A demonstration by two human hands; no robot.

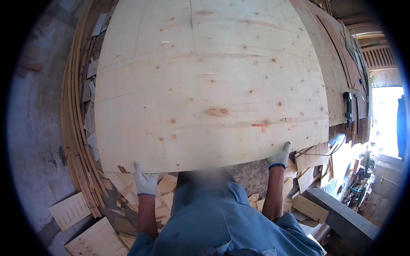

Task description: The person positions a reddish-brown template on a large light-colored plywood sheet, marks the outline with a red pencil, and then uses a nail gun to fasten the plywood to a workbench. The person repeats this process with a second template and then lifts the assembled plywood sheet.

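A large pale plywood sheet (pixel 213 85) with dark knots and a few red marks spreads out in front of me. My left hand (pixel 145 180), in a white glove, grips its near edge toward the left corner, thumb on top. Farther right along the same edge, my right hand (pixel 279 155) holds on in a glove with a blue cuff, its thumb also lying over the top face. The fingers of both hands are hidden beneath the sheet.
Long thin wood strips (pixel 76 111) lean along the left wall. Plywood offcuts (pixel 309 160) litter the floor. Right of the sheet are stacked brown boards (pixel 331 64) with a black tool (pixel 348 106) and its cord. A grey beam (pixel 341 217) lies at lower right.
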